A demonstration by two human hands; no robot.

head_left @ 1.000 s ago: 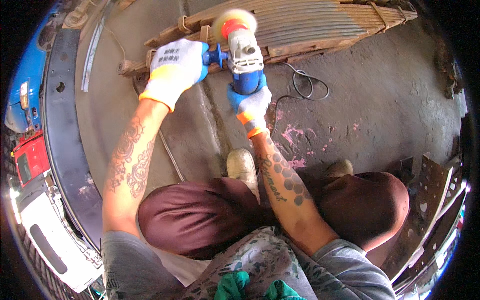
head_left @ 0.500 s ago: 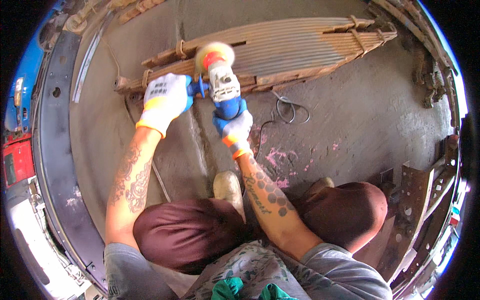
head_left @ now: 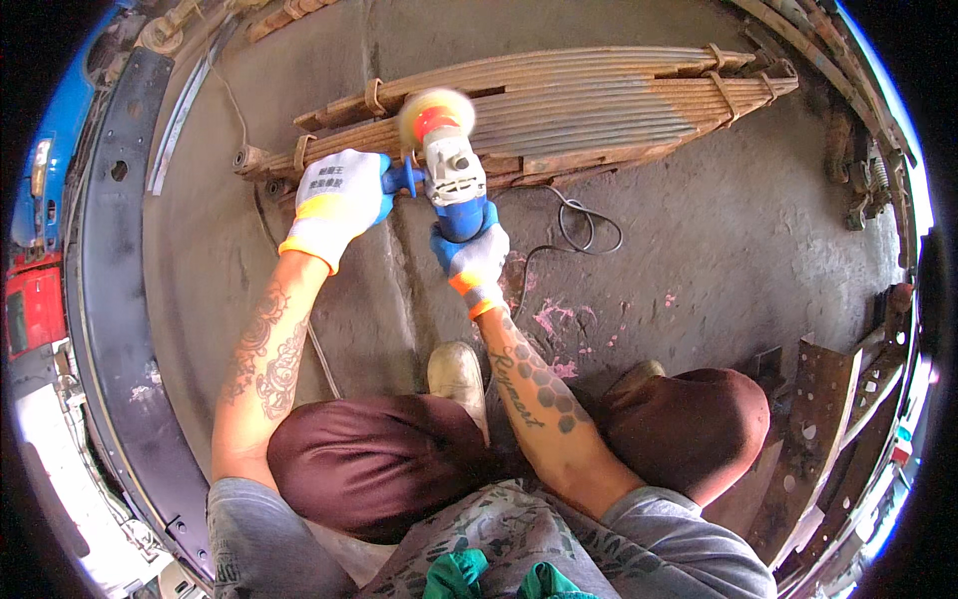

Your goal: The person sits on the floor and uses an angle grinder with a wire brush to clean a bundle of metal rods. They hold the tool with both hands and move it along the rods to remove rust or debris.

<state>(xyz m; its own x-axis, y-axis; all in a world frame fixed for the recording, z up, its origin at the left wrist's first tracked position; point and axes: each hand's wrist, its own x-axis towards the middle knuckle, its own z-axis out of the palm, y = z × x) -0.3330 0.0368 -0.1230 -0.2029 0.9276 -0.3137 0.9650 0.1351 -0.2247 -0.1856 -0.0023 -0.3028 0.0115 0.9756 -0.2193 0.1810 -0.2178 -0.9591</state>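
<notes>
An angle grinder (head_left: 454, 168) with a blue and grey body is in both my hands. My left hand (head_left: 342, 193), in a white and blue work glove with an orange cuff, is closed round its blue side handle (head_left: 402, 180). Round the rear of the blue body wraps my right hand (head_left: 473, 256), gloved alike. A blurred pale wheel with an orange middle (head_left: 436, 118) at the front lies over a rusty leaf spring pack (head_left: 589, 110); whether it touches the steel I cannot tell. Several stacked leaves with clamp bands make up the pack, part of it greyer than the rest.
A thin cable (head_left: 574, 215) loops on the concrete floor (head_left: 689, 270) right of the grinder. A long dark steel beam (head_left: 115, 299) runs along the left. Perforated metal brackets (head_left: 813, 429) stand at the lower right, near my knee. Rusty parts (head_left: 860, 180) lie at the far right.
The grinder and both hands appear slightly farther right and lower, as does the spring pack, so the view itself has shifted a little. Both grips are unchanged.
</notes>
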